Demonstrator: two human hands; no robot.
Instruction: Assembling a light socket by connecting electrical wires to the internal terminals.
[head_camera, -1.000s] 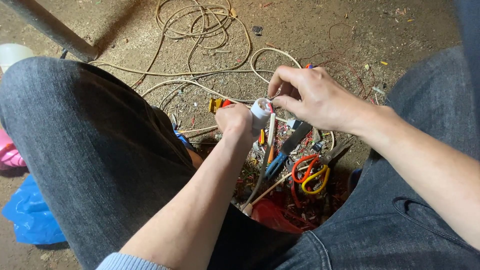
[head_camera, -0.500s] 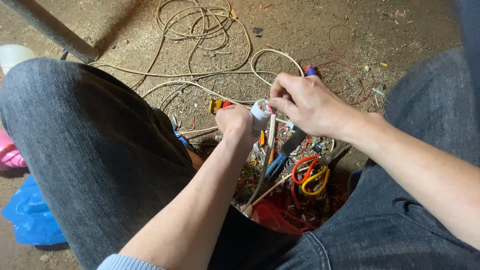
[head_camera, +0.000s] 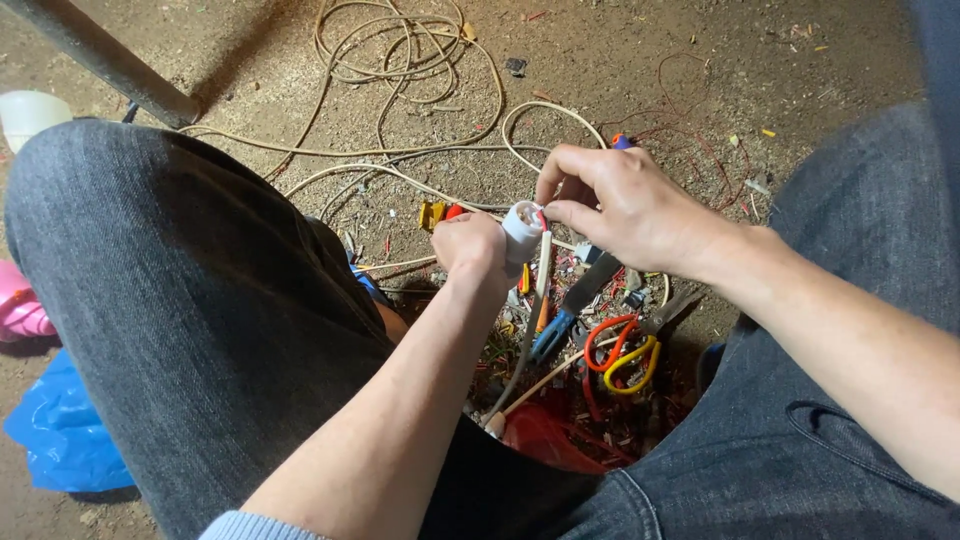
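Between the knees, both hands (head_camera: 470, 245) (head_camera: 625, 205) grip a white socket (head_camera: 522, 225).

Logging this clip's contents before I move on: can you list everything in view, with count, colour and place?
white fitting: one, white, held between both hands at centre
white cable: one, runs down from the fitting
cable coils: several loops, cream, on the dirt floor at top
thin red wire: one, red, floor at upper right
scissors: one pair, orange and yellow handles, in the scraps between the knees
blue-handled tool: one, left of the scissors
red bag: one, below the scraps
blue bag: one, lower left
pink object: one, left edge
white cup: one, upper left
left hand: grips the fitting
right hand: fingers at the fitting's top
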